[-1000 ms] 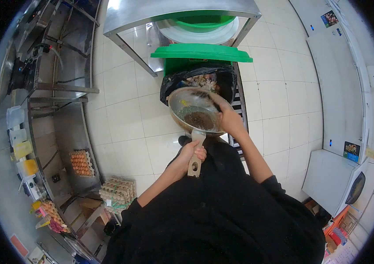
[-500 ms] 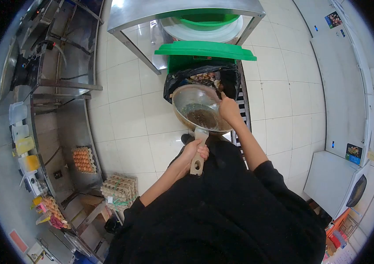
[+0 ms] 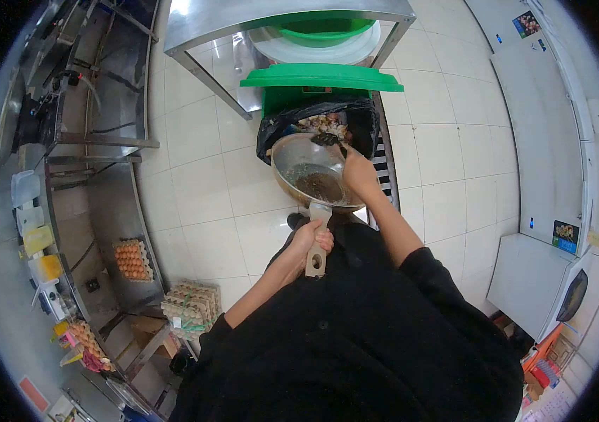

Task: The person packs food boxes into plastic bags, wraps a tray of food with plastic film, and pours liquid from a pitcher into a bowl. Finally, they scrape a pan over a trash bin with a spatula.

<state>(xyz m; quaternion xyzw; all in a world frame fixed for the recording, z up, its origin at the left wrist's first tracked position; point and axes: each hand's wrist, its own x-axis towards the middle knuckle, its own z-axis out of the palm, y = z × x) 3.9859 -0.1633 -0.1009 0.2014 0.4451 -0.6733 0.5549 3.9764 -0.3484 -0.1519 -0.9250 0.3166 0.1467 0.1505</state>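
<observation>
A round metal pan (image 3: 296, 155) with dark brown residue inside is tilted at the front edge of a green bin. My left hand (image 3: 311, 239) is closed round its pale handle (image 3: 317, 261). In my right hand (image 3: 360, 172) is a dark utensil (image 3: 326, 140), its black end over the pan's far rim; the fingers are wrapped round it. Behind the pan, the bin's black liner (image 3: 268, 131) surrounds mixed food waste (image 3: 329, 124). The green lid (image 3: 320, 76) stands raised at the back.
A steel table (image 3: 243, 21) stands beyond the bin, with a green basin (image 3: 324, 34) under it. Steel racks run along the left, with egg trays (image 3: 133, 260) and stacked cartons (image 3: 190, 307). White cabinets (image 3: 539, 133) line the right. A floor grate (image 3: 384, 165) lies beside the bin.
The utensil's black end has come into view over the pan's far rim, and my right hand has shifted slightly left and down. My left hand still holds the handle.
</observation>
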